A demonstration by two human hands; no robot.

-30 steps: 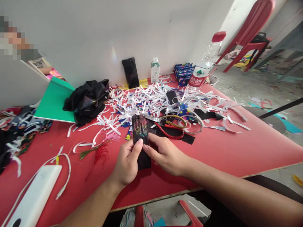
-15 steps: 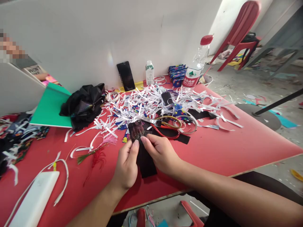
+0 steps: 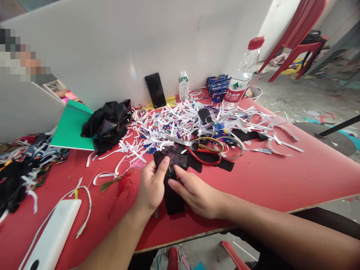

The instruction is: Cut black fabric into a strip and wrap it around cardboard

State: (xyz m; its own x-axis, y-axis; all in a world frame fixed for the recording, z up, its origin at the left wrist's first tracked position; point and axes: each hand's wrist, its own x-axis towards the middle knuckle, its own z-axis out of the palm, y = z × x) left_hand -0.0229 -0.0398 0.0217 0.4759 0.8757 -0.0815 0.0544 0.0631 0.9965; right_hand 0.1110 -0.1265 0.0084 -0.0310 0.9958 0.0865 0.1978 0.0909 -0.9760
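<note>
Both hands work a small black cloth piece with a dim coloured pattern at its top, lying on the red table. My left hand pinches its upper left edge with thumb and forefinger. My right hand presses flat on it from the right, fingers pointing left. Red-handled scissors lie just beyond the cloth, on another black strip.
A heap of white paper strips covers the table's middle. Behind it stand a phone, a small carton, blue packets and a water bottle. A black bundle, green sheet, tassels and white power bank lie left.
The cloth piece has been lowered from upright to nearly flat on the table. My right hand slid down onto its middle and my left thumb moved onto its top edge.
</note>
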